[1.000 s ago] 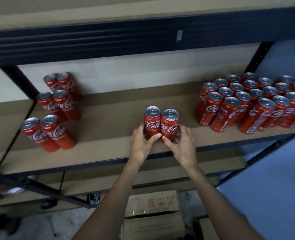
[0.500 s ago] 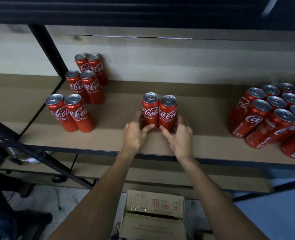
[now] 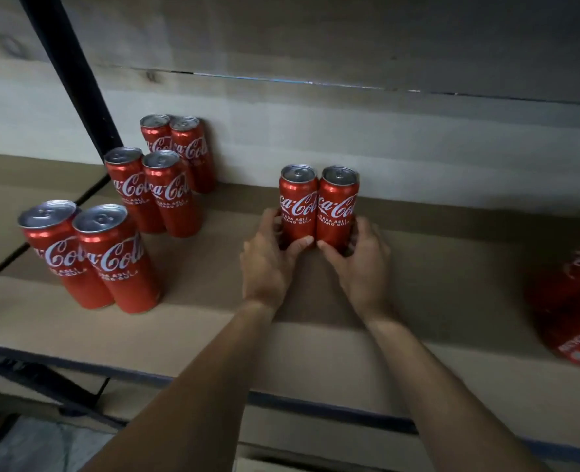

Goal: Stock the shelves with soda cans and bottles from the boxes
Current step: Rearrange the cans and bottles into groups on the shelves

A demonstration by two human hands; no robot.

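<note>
Brown shelf board (image 3: 451,301), dark front rail (image 3: 315,407) nearest the camera.

Grip: left hand (image 3: 268,264) curled round the base of the left-hand Coca-Cola can (image 3: 298,206); right hand (image 3: 360,267) curled round the base of the right-hand Coca-Cola can (image 3: 337,209). Both cans upright, touching side to side, standing on the board close to the back wall (image 3: 383,131).

Stage, as judged: pair being seated in place, not yet released.

Count:
- In the grip: 2 cans.
- Left of the grip: 6 cans in three upright pairs: nearest pair (image 3: 87,257), middle pair (image 3: 152,192), far pair (image 3: 179,144) by the wall.
- Right of the grip, at the frame edge: blurred red cans (image 3: 574,301), number not determinable.
- Bottles and boxes: none in view.

Remaining, as judged: much bare board either side of the grip; stocking well short of complete.
</note>
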